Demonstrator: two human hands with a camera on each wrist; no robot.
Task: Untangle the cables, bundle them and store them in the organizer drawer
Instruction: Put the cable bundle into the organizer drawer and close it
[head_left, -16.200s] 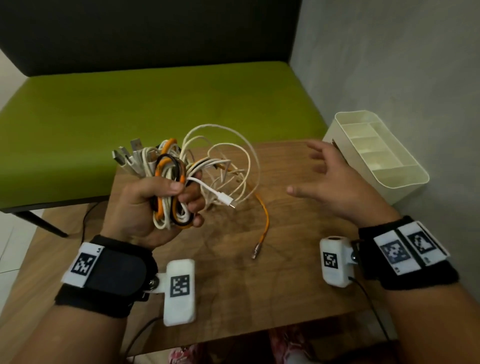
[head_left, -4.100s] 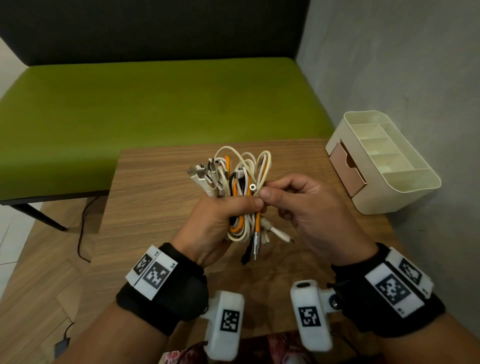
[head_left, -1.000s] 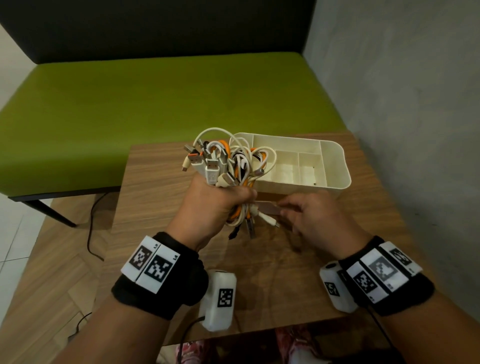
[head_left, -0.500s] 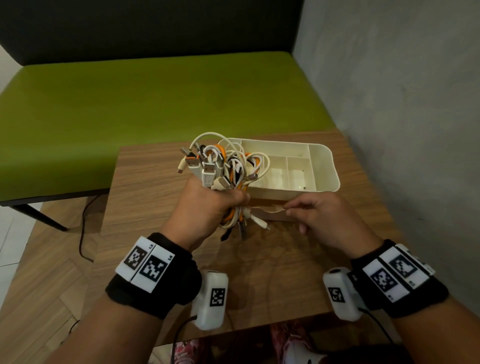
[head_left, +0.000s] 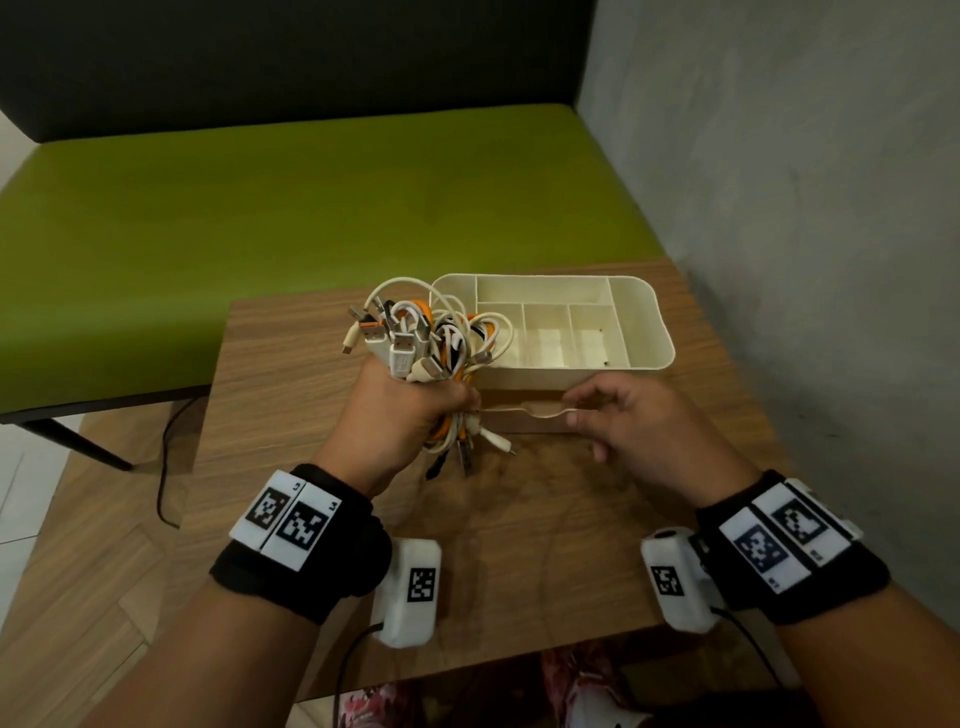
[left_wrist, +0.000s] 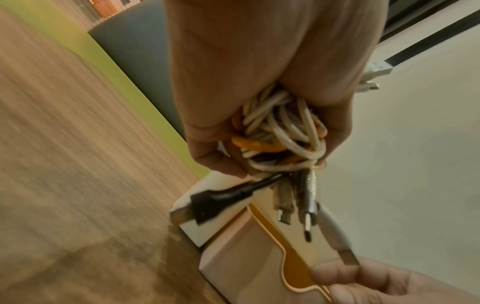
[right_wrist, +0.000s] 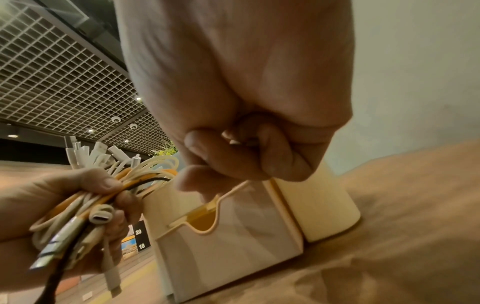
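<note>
We hold the bundle of cables upright in our left hand, fingers and thumb wrapped tightly round its middle. The bundle is a mix of white, orange and black leads: a cluster of plugs fans out above the fist, and a few loose ends, one black and several white or metal-tipped, hang below it. In the left wrist view the coils sit packed in the palm, with a black plug dangling over the drawer front. The bundle is raised above the tabletop, just in front of the left end of the organizer.

The organizer is a cream box with open compartments on top, standing on the far right part of the tabletop near the grey wall. Its drawer is a pinkish tray at the base, facing us and pulled partly out; the right wrist view shows the notch in the drawer front and a yellowish inside behind it.

Our right hand is at the drawer's front edge with its fingers curled. The thumb and forefinger appear to pinch the thin top lip beside the notch, though the contact itself is small and partly hidden. The two hands sit close, side by side, without touching.

A green bench with a dark backrest stands beyond the tabletop.
</note>
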